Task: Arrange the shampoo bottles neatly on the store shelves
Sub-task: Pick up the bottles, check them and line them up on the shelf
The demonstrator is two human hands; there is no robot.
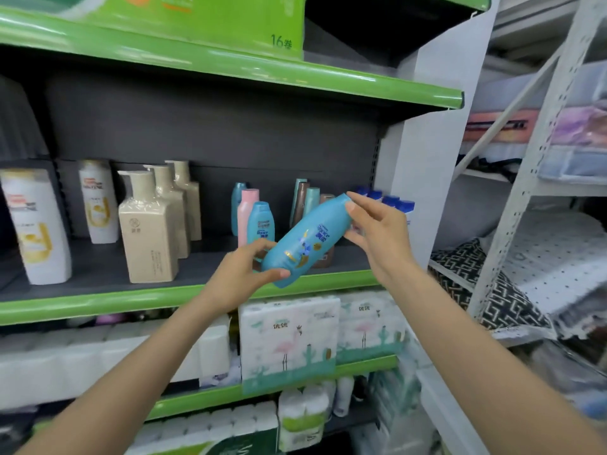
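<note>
Two white bottles (pixel 36 224): upright at far left of the green-edged shelf (pixel 98 302).
Beige pump bottles (pixel 147 228): queued front to back, tidy.
Small pastel bottles (pixel 254 216): loosely grouped, likely unsorted.
Left hand (pixel 244 274): fingers curled, gripping the base of the blue shampoo bottle (pixel 303 239).
Bottle: tilted, held above shelf front, unplaced.
Right hand (pixel 377 233): fingers pinching its cap end.

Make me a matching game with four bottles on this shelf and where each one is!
Things:
1. big blue bottle
2. pink bottle
3. front beige bottle
4. white bottle

Places:
A. far left on the shelf
B. tilted, held in both hands
C. standing beside a small blue bottle
D. front of a row of three alike

Pairs: 1-B, 2-C, 3-D, 4-A
</note>
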